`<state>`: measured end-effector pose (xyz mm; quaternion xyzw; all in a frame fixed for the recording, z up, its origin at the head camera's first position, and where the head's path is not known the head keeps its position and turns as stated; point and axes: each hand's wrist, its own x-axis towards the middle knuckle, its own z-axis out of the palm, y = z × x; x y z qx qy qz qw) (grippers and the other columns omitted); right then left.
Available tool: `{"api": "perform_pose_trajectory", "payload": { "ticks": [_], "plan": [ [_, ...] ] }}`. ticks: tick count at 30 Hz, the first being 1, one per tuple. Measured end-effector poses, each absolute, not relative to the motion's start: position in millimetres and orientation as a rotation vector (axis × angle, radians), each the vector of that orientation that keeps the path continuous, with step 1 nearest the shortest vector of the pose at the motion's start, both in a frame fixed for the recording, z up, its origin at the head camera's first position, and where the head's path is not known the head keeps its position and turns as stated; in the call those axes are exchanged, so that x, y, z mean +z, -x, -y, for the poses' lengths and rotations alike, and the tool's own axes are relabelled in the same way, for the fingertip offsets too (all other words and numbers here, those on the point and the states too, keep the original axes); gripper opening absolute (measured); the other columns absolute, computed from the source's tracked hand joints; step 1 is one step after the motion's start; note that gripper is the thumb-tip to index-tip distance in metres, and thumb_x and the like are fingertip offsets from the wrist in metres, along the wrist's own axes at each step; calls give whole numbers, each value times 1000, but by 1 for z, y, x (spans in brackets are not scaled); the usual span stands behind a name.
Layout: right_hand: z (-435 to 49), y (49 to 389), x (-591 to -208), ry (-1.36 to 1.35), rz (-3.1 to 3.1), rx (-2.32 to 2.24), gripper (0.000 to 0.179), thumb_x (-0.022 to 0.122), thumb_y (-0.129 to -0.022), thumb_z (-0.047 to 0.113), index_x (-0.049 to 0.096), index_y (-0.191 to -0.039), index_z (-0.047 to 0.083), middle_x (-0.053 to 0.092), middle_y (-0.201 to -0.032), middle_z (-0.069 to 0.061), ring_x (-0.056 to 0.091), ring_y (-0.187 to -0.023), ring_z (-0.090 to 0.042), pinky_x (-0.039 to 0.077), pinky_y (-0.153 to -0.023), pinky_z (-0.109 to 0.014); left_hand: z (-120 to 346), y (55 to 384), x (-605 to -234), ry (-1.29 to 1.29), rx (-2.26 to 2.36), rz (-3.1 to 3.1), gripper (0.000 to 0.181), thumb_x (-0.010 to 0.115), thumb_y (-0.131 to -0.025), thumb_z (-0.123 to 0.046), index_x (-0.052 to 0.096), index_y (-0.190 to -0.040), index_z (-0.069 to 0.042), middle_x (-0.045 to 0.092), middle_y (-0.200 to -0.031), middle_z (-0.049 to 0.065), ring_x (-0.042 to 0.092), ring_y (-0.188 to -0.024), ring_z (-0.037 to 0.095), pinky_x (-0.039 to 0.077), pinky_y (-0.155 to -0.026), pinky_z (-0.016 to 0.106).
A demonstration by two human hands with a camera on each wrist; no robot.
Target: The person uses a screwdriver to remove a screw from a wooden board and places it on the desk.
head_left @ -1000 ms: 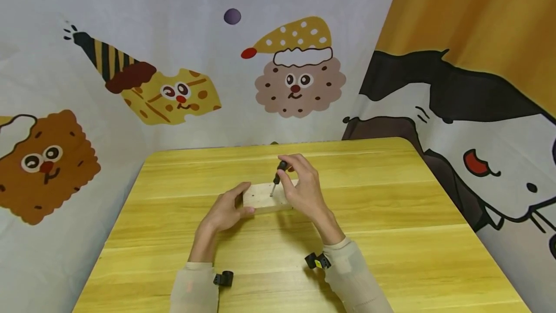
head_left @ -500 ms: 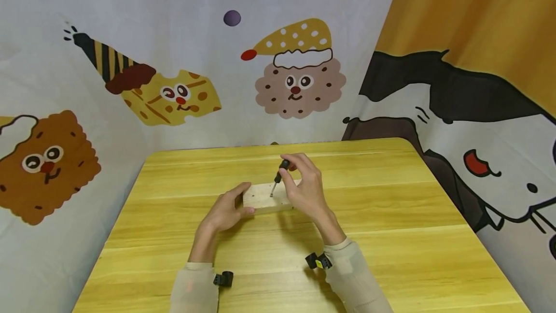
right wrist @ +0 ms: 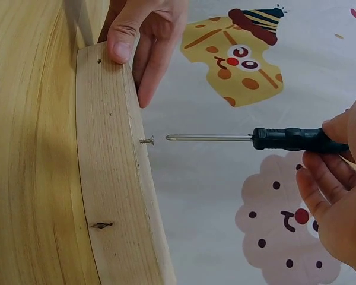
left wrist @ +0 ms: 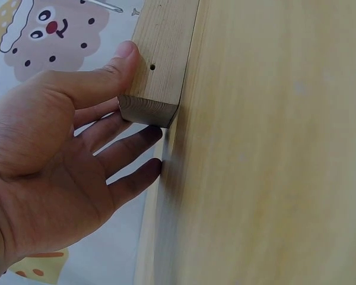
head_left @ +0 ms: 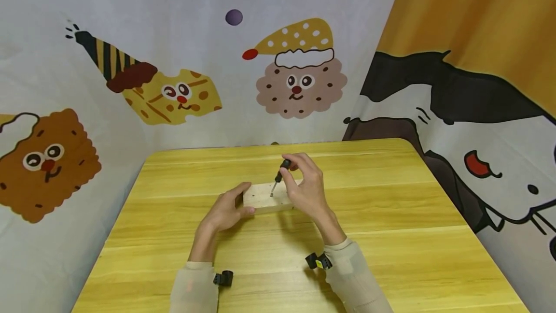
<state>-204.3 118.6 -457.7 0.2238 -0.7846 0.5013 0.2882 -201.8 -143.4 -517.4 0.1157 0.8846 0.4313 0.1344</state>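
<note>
A pale wooden block (head_left: 259, 196) lies on the table, and my left hand (head_left: 223, 211) grips its left end. In the left wrist view the thumb (left wrist: 115, 71) presses one long side, near a small dark hole, with the other fingers around the end and far side. My right hand (head_left: 307, 190) pinches the dark handle of a screwdriver (right wrist: 291, 139) between thumb and fingers, its shaft slanting down toward the block. A small screw (right wrist: 146, 141) stands partly sunk in the wood. The screwdriver's tip points at the screw head, with a narrow gap between them in the right wrist view.
The yellow wood-grain table (head_left: 382, 197) spreads around the block, its far edge close to a white cloth backdrop (head_left: 182, 18) printed with cartoon figures. Small black cameras sit at both wrists, over beige sleeves (head_left: 195, 286).
The screwdriver's handle and my right hand have shifted slightly to the right, while the tip stays by the screw. My left hand and the block have not moved.
</note>
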Motion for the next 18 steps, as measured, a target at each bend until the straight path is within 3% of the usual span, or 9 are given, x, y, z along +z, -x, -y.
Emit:
{"api": "perform_pose_trajectory", "payload": {
  "ticks": [6, 18],
  "plan": [
    [-117, 205, -458, -603, 2070, 1350, 29, 80, -103, 2, 79, -132, 0, 79, -117, -16, 75, -97, -29, 66, -87, -54, 144, 202, -517, -346, 1256, -2566, 82, 83, -105, -20, 41, -176, -10, 41, -182, 19, 34, -172, 43, 31, -141, 63],
    [-119, 204, -461, -609, 2018, 1354, 29, 79, -103, -1, 79, -132, 0, 79, -116, -16, 76, -95, -29, 68, -86, -47, 144, 200, -515, -329, 1257, -2559, 82, 82, -105, -19, 41, -176, -11, 39, -183, 17, 31, -173, 43, 30, -141, 63]
  ]
}}
